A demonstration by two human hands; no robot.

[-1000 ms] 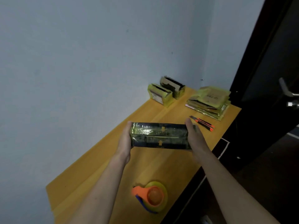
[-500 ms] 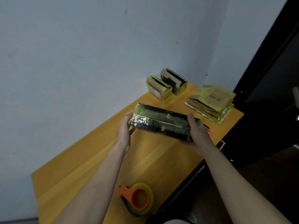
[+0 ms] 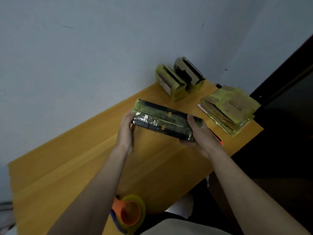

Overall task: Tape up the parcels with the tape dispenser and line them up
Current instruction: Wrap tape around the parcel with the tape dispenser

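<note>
A long dark parcel [image 3: 162,121] wrapped in shiny yellowish tape is held above the wooden table [image 3: 81,167], tilted down to the right. My left hand [image 3: 126,128] grips its left end and my right hand [image 3: 200,133] grips its right end, thumb on top. Two taped parcels [image 3: 169,83] [image 3: 189,73] stand side by side against the wall at the far end. The orange tape dispenser [image 3: 129,213] with a yellow-green roll lies near the table's front edge, under my left forearm.
A stack of flat yellow-taped envelopes [image 3: 227,109] lies at the far right corner. An orange-and-black cutter [image 3: 218,139] peeks out beside my right hand. A dark door [image 3: 288,99] stands right of the table; the wall runs along its left side.
The view has swung and tipped. The parcel has tilted from level to slanting down to the right and moved a little toward the standing parcels, both hands still on its ends.
</note>
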